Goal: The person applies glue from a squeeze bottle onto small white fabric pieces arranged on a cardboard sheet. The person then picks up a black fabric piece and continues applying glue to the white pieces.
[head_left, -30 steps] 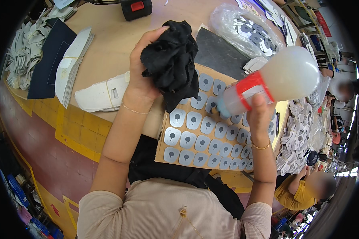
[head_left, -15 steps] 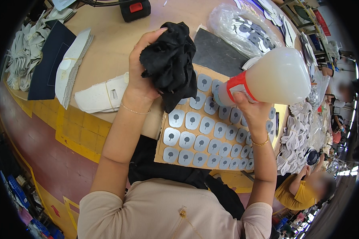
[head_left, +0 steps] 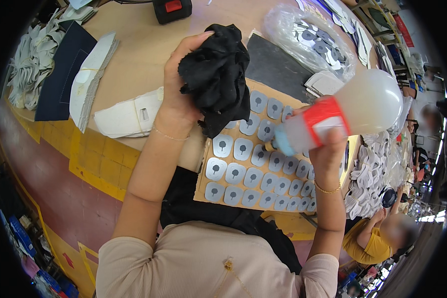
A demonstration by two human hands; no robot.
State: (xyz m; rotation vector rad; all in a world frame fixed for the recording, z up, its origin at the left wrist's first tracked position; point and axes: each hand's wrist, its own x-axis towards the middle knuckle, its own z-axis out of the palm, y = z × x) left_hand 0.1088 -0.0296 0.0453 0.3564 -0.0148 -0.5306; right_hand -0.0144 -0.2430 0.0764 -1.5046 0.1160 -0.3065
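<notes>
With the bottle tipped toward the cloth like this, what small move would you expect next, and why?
Probably bringing the nozzle and cloth together. The right hand holds the translucent squeeze bottle tilted, its blue nozzle pointing toward the bunched black cloth in the left hand. Nozzle and cloth are apart, both raised above the cardboard sheet of grey patches.

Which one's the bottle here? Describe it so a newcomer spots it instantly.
Start at the cardboard sheet covered in rows of grey patches on the tan table. Just above its right side, the right hand holds a translucent whitish bottle, tipped nozzle-down toward the black cloth. Its red label band and pale blue cap are unique here.
</notes>
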